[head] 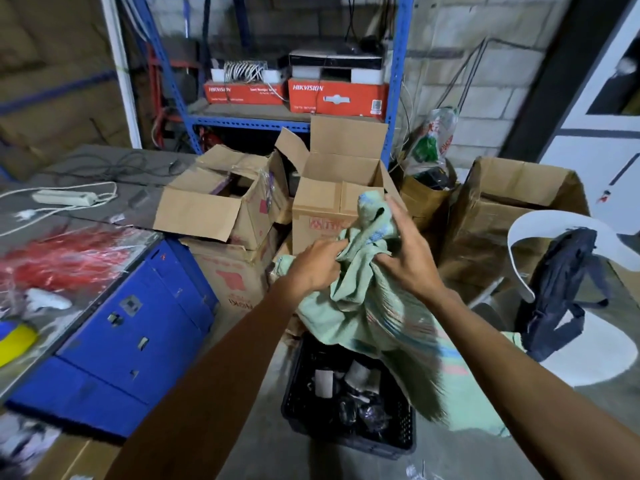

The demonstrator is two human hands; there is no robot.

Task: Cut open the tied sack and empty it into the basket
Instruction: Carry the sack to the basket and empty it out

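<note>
Gripping the green sack (367, 299), both hands (318, 268) (408, 261) above the basket (398, 441).

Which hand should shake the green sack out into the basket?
Probably the right hand: it grips the sack near its bunched top, above the basket. The left hand only pinches a side fold.

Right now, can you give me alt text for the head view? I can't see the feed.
Both hands, left hand and right hand, grip a bunched pale green sack held above a black basket on the floor that already holds dark and white items. Open cardboard boxes and a blue metal shelf stand behind.
</note>
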